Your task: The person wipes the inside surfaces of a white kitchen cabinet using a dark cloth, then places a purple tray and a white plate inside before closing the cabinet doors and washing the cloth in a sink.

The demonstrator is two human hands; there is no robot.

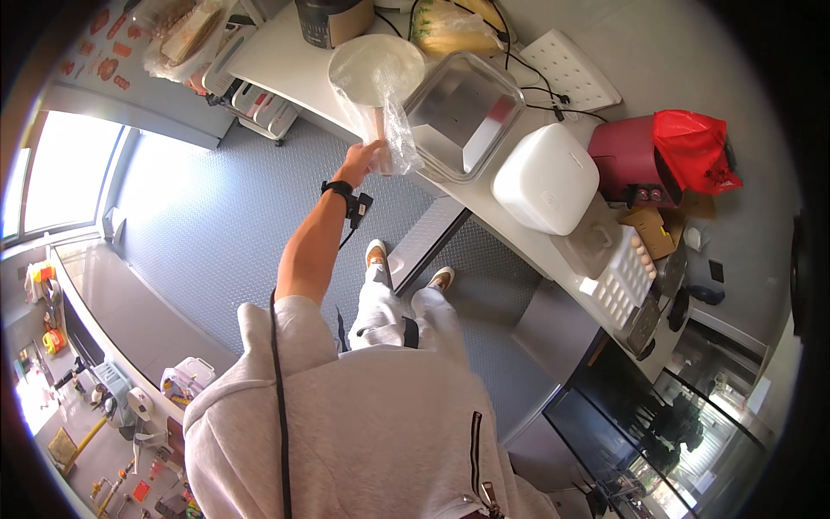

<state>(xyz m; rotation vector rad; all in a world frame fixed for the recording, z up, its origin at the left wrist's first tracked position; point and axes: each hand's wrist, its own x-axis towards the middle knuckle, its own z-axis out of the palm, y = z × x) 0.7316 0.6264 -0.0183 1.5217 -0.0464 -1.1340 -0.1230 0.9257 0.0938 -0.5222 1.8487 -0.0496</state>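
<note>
My left hand (363,162) reaches out past the front edge of the counter (292,74). Its fingers close around the handle end of a round, pale pan-like object (373,65) with a brown, wood-coloured handle. A clear plastic bag (402,139) covers part of it and hangs loosely about the handle. The round part is over the counter, and I cannot tell whether it rests there. Just to its right is a clear, rectangular lidded container (463,117). My right hand is out of view.
Along the counter stand a white rounded appliance (548,178), a dark red appliance (622,156) under a red bag (694,152), and an egg tray (622,272). Black cables (545,84) trail behind. A raised metal step (431,237) lies by my feet. A white rolling rack (262,107) stands left.
</note>
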